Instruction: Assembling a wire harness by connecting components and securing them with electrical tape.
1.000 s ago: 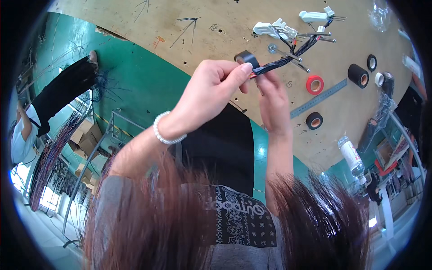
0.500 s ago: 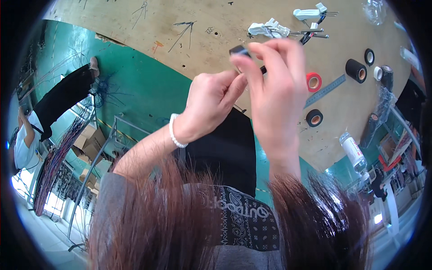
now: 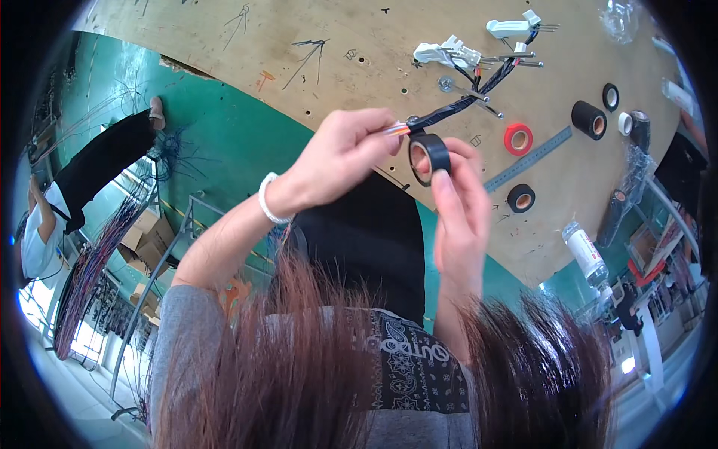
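The left hand [image 3: 340, 157] pinches the wires [image 3: 398, 130]; the right hand [image 3: 462, 217] holds the tape roll [image 3: 438, 155]. Wrapping seems in hand; passing the roll round calls for steady tension.

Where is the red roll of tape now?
In the head view, the red roll lies on the table right of centre, just above the ruler and to the right of the black roll in the right hand.
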`<action>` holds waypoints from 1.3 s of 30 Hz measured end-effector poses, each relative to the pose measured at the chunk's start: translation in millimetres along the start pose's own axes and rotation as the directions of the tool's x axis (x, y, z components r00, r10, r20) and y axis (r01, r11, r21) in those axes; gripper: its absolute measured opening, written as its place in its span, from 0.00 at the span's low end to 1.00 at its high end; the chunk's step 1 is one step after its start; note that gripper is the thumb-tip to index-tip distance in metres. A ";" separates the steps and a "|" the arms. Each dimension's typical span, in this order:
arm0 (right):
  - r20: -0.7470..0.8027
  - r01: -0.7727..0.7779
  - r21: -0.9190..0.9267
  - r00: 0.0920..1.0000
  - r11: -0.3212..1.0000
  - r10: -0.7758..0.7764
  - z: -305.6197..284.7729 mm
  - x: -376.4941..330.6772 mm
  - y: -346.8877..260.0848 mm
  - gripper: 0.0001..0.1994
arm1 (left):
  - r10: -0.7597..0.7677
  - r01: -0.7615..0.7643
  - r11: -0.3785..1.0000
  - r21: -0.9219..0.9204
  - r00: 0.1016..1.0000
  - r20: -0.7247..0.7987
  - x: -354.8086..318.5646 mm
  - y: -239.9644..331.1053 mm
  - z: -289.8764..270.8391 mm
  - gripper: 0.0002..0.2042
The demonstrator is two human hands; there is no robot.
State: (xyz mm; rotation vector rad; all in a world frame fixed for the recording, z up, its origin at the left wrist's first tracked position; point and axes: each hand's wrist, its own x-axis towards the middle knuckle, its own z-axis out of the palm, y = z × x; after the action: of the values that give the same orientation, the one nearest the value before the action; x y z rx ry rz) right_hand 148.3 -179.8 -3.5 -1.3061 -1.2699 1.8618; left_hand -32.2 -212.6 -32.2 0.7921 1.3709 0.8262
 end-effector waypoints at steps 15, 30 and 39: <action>-0.124 0.232 -0.650 0.907 0.724 -0.402 20.2 -50.2 22.3 0.12 | -0.338 0.359 0.831 -0.425 0.933 0.125 2.6 -5.0 17.3 0.20; -0.128 0.023 0.027 0.992 0.999 -0.019 39.2 -14.1 52.4 0.16 | 0.183 -0.155 0.949 0.276 0.980 -0.078 -198.1 -269.2 38.4 0.31; -0.230 0.018 0.146 0.973 0.989 0.016 65.8 -36.8 107.1 0.16 | -0.305 0.300 0.946 0.120 0.952 0.022 -340.6 -379.2 35.9 0.09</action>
State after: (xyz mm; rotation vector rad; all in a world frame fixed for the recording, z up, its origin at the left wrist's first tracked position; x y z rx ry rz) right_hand 112.0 -280.5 -79.0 -1.3939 -0.9945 1.7096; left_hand 9.7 -697.5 -187.6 0.6607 1.4694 0.4915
